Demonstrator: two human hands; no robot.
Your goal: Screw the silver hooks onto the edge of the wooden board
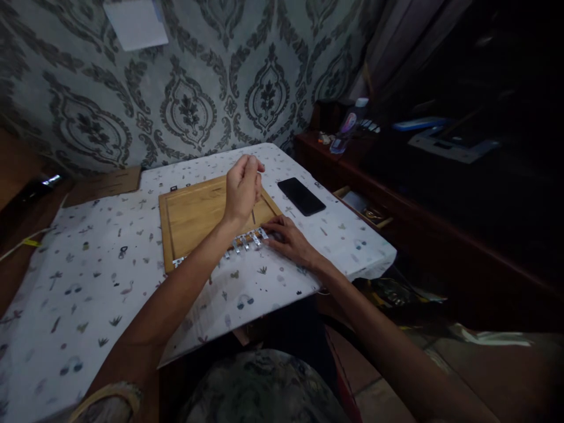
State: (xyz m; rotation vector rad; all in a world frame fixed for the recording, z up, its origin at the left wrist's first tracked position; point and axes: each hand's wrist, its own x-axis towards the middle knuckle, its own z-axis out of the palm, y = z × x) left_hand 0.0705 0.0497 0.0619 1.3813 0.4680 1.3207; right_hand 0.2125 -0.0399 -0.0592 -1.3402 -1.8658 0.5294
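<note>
A wooden board (194, 214) lies on a table covered with a patterned white cloth (88, 276). Along the board's near edge runs a row of small metal clips or pieces (247, 239). My left hand (243, 189) is raised above the board, fingers closed around a thin stick-like tool (253, 214) that points down toward the row. My right hand (288, 235) rests flat on the cloth at the right end of the row, fingertips touching the metal pieces.
A black phone (301, 195) lies on the cloth right of the board. A dark wooden shelf (396, 194) with a bottle (348, 126) and small items stands at the right. Patterned wallpaper is behind, with cardboard (106, 183) at the table's far left.
</note>
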